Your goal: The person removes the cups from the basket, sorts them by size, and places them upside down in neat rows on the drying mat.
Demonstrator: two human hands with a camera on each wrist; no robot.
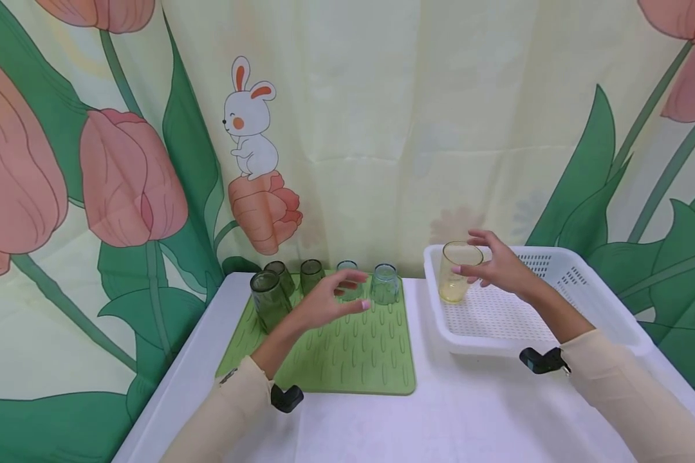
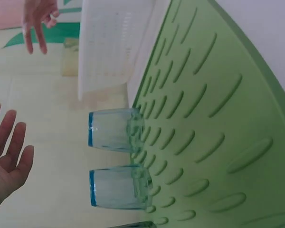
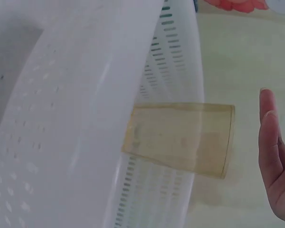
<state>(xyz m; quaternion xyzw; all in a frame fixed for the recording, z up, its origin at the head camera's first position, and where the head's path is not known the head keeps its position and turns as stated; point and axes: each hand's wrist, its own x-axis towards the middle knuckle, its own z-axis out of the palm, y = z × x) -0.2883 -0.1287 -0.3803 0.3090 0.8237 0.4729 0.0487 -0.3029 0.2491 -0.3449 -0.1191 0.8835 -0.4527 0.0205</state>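
A tall yellow-tinted glass (image 1: 453,286) stands upright at the left end of a white perforated plastic basket (image 1: 498,346). Beside its rim is my right hand (image 1: 500,265), fingers spread and holding nothing; the right wrist view shows a gap between that hand (image 3: 278,161) and the yellow glass (image 3: 185,137). Over the green ribbed mat (image 1: 353,370) hovers my left hand (image 1: 327,299), fingers extended and nothing in them. Behind it, two blue-tinted glasses (image 1: 385,287) stand on the mat's far edge, one partly hidden by the fingers.
On the mat's left side stand a tall dark green glass (image 1: 271,303) and two other dark glasses (image 1: 312,275). A white cloth (image 1: 382,427) covers the table. A printed curtain (image 1: 370,128) with tulips and a rabbit hangs right behind the mat and basket.
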